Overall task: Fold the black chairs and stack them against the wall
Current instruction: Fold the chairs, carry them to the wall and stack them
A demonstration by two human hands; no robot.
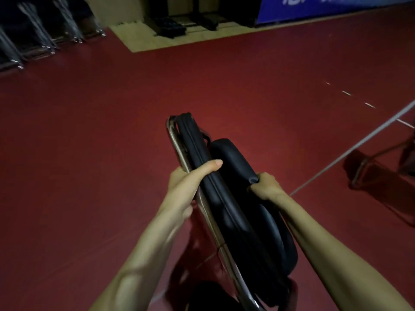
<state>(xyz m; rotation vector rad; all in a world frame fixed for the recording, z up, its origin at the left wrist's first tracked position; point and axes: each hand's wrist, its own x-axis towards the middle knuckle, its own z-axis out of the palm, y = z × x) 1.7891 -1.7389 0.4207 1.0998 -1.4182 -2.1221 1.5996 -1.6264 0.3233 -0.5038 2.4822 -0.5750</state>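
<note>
Head camera, my only view: a folded black padded chair with a chrome tube frame (226, 205) stands edge-up between my forearms, above the dark red floor (101, 142). Its lower end runs out of frame, so I cannot tell whether it touches the floor. My left grip (190, 182) wraps the frame tube with the thumb laid over the padded edge. My right grip (267, 185) clutches the rim of the black cushion on the other side. Both are full, holding the chair.

The row of folded black chairs leaning at the wall (38, 39) lies well apart, ahead and to my left. The chair's long axis runs away from my body and slightly left, roughly toward that row, and the left grip sits on the nearer side. I judge the coming move to be a carry forward-left, then a turn to lay it flat against the others.
</note>
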